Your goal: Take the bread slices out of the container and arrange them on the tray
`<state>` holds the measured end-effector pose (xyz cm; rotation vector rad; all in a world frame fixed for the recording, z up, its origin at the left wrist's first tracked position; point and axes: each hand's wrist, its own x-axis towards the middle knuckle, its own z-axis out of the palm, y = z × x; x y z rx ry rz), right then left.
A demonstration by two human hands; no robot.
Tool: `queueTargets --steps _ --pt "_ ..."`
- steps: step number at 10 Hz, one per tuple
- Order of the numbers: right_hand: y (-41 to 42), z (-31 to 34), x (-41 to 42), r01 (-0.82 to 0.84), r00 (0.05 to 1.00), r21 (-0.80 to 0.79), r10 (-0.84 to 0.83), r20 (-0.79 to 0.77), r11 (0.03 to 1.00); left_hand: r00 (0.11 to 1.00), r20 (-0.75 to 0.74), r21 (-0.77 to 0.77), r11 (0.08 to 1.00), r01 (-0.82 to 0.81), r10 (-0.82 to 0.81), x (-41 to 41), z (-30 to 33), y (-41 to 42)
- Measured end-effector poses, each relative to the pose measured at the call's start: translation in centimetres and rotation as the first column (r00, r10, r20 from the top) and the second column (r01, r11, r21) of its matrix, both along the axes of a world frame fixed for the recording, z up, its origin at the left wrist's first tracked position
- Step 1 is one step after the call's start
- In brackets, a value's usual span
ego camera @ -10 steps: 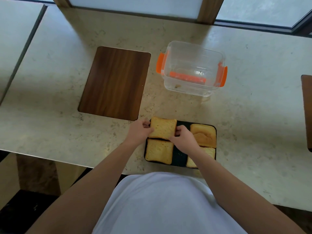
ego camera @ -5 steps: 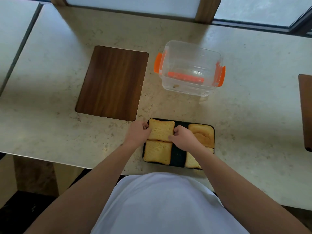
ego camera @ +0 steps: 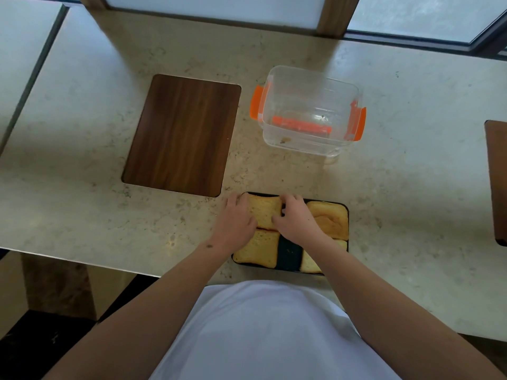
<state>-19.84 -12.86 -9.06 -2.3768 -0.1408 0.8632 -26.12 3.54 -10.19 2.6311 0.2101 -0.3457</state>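
A black tray [ego camera: 289,256] lies at the near edge of the counter with several toasted bread slices on it. The far-left slice [ego camera: 264,212] sits between my two hands. My left hand [ego camera: 236,220] presses on its left edge and my right hand [ego camera: 295,219] on its right edge, fingers curled on the slice. Another slice [ego camera: 259,249] lies near left, one [ego camera: 330,219] far right, and one [ego camera: 310,263] near right, partly hidden by my right forearm. The clear container [ego camera: 310,113] with orange clips stands behind the tray, with only crumbs inside.
A dark wooden board [ego camera: 182,134] lies on the counter to the left of the container. Another brown board [ego camera: 498,182] pokes in at the right edge. The counter's front edge runs close to the tray. A window frame lines the far side.
Both hands have slid a little farther over the far-left slice, covering more of its edges. The slice has settled flat against the tray's far-left corner.
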Motion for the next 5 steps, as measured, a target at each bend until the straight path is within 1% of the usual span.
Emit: queueTargets --steps 1,3,4,5 --pt "-0.2 -0.1 -0.2 0.098 0.994 0.099 -0.092 -0.066 0.990 0.987 -0.061 -0.116 0.981 -0.156 0.149 -0.1 -0.1 -0.4" --pt "-0.4 0.1 -0.8 0.131 0.986 0.181 -0.109 -0.126 0.975 0.968 -0.163 -0.203 0.953 -0.224 0.192 0.2 -0.1 -0.4" --pt "-1.8 0.6 -1.5 0.136 0.991 0.166 -0.137 -0.002 0.977 0.984 -0.054 -0.172 0.969 -0.178 0.171 -0.2 0.4 -0.7" --pt "-5.3 1.0 -2.9 0.176 0.945 0.047 -0.183 0.273 0.983 0.997 0.043 -0.049 0.997 0.066 -0.064 -1.6 0.9 -1.6"
